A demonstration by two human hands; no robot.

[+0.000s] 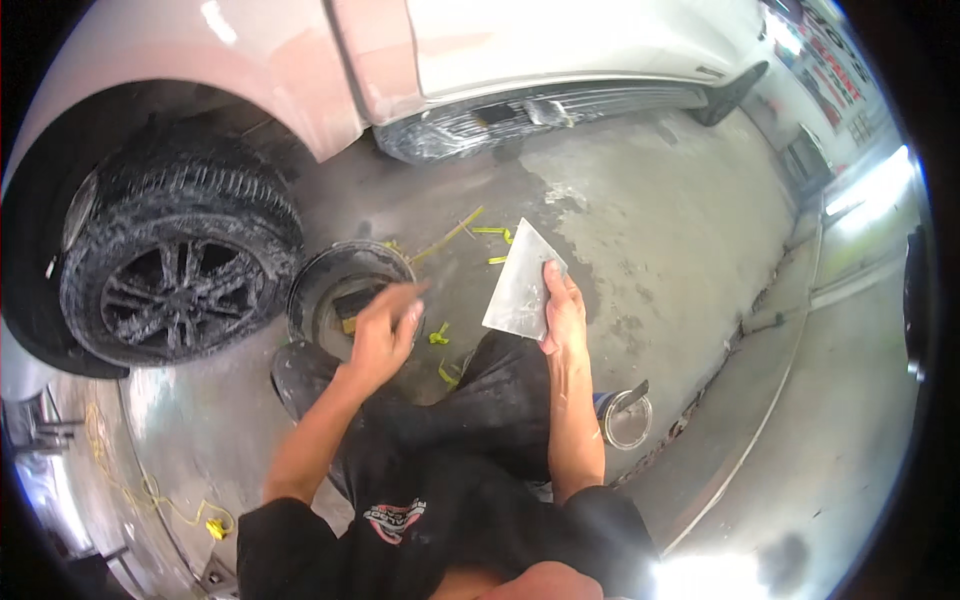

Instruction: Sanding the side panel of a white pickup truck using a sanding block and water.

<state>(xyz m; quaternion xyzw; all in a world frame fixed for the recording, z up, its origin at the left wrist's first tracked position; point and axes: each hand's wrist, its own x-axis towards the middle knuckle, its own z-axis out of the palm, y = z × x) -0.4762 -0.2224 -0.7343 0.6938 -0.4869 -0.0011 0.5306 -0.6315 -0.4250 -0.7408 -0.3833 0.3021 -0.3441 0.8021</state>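
My right hand (564,312) grips a flat whitish plate (520,285) by its right edge, thumb on the face and fingers behind. The plate tilts up in front of my right knee and looks four-sided with slanting edges. To its left, my left hand (380,340) hovers at the near side of a dark bucket (300,290). Motion smears its fingertips, and whether it holds anything is unclear. Inside the bucket, partly behind that hand, lies a dark block-like thing (352,303).
A white vehicle (560,40) with a dusty wheel (180,290) and running board (480,120) stands ahead. Yellow-green tape scraps (440,333) lie on the floor. A can (628,425) with a flat dark tool (633,394) across it sits by my right forearm. A yellow cord (150,498) lies left.
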